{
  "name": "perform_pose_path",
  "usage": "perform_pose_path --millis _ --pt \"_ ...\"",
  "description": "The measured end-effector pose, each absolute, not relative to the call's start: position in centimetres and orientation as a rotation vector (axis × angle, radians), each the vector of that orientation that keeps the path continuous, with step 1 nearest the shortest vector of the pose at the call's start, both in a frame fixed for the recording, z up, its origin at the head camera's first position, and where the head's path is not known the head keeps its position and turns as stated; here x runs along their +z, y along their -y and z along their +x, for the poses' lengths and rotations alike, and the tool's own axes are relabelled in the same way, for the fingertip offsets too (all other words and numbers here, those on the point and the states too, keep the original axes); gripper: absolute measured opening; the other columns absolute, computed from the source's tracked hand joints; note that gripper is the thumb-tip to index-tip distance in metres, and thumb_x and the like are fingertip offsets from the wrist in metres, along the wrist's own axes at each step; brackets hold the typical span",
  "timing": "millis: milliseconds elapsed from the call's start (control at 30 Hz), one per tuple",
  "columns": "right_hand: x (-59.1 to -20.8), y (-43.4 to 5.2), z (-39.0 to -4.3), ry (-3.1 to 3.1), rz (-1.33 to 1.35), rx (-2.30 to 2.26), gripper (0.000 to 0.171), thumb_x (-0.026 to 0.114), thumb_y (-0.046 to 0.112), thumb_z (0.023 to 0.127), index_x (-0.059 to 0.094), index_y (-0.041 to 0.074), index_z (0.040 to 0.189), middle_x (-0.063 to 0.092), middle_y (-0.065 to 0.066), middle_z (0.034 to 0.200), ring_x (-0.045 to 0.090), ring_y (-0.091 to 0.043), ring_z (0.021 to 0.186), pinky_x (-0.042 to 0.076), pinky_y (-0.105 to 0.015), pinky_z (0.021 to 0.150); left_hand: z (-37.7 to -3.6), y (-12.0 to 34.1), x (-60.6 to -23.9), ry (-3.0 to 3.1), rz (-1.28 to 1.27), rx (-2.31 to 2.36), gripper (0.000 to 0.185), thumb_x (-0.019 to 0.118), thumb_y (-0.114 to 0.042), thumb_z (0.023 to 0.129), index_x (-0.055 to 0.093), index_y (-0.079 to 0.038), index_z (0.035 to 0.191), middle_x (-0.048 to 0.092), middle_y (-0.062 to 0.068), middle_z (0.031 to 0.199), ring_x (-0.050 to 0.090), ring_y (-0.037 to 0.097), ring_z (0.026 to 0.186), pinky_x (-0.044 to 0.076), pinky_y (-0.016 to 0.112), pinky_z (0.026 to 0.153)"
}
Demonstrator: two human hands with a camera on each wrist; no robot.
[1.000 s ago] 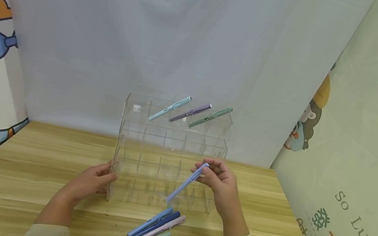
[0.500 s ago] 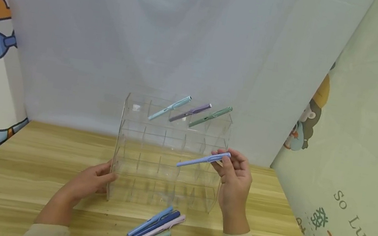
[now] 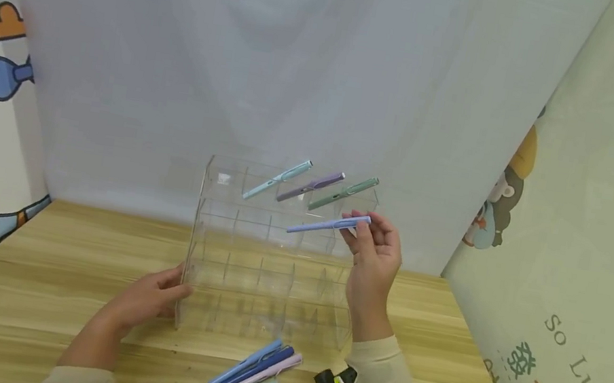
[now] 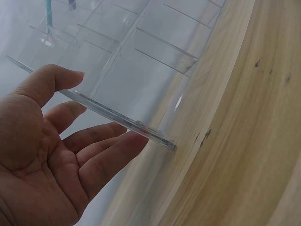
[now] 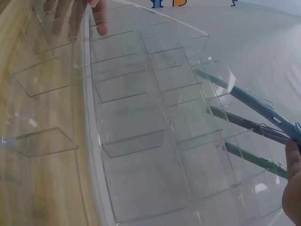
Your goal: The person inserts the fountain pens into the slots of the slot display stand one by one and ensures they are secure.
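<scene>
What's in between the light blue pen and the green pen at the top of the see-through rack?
The head view shows a purple pen between the light blue pen and the green pen in the rack.

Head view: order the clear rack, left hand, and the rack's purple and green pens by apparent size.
1. Clear rack
2. Left hand
3. Purple pen and green pen: they look too alike to rank.
</scene>
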State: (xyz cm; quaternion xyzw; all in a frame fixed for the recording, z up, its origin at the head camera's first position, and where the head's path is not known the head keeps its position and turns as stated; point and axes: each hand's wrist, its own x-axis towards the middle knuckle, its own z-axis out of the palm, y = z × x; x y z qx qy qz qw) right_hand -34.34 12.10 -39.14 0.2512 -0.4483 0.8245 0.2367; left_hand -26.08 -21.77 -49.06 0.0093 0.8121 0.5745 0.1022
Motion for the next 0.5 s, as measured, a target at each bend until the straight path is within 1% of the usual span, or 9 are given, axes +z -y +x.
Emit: perform_pose_path --millis 100,167,233,400,500 --pt "-38.5 -11.1 -35.4 1.249 0.702 2.256 0.039 0.06 0.004 0.097 0.044 -0.018 0.124 0.064 -0.022 0.111 0.069 -0.031 0.103 0.057 -0.042 0.09 -26.1 21.8 -49.0 -2.4 0.028 1.701 0.083 0.059 -0.051 0.095 0.02 -0.013 0.158 0.025 0.024 0.159 0.036 0.044 0.139 0.053 0.046 0.097" --pt "-38.3 -10.5 -35.9 1.281 0.707 2.253 0.041 0.061 0.005 0.097 0.043 -0.018 0.125 0.064 -0.022 0.112 0.069 -0.03 0.103 0.057 -0.041 0.09 -26.1 21.8 -49.1 -2.398 0.028 1.708 0.083 0.059 -0.05 0.095 0.02 -0.012 0.158 0.025 0.024 0.158 0.037 0.044 0.139 0.054 0.045 0.096" --pt "-38.3 -10.0 -36.3 1.311 0.708 2.25 0.039 0.062 0.006 0.096 0.045 -0.016 0.124 0.064 -0.022 0.113 0.069 -0.031 0.104 0.057 -0.041 0.09 -26.2 21.7 -49.1 -2.392 0.032 1.715 0.083 0.059 -0.049 0.095 0.02 -0.012 0.158 0.025 0.024 0.158 0.036 0.044 0.139 0.054 0.046 0.096" --pt "-38.3 -9.1 -36.7 1.376 0.714 2.242 0.032 0.062 0.007 0.097 0.051 -0.01 0.122 0.06 -0.029 0.116 0.062 -0.044 0.111 0.056 -0.041 0.092 -26.2 21.7 -49.2 -2.383 0.031 1.714 0.077 0.057 -0.044 0.098 0.02 -0.013 0.158 0.023 0.023 0.159 0.034 0.044 0.14 0.053 0.046 0.096" --pt "-38.4 -8.7 -36.9 1.439 0.727 2.234 0.033 0.062 0.009 0.097 0.051 -0.009 0.122 0.058 -0.031 0.118 0.06 -0.045 0.112 0.055 -0.041 0.093 -26.2 21.8 -49.2 -2.387 0.017 1.705 0.074 0.056 -0.042 0.1 0.02 -0.014 0.158 0.023 0.022 0.16 0.034 0.044 0.14 0.054 0.046 0.096"
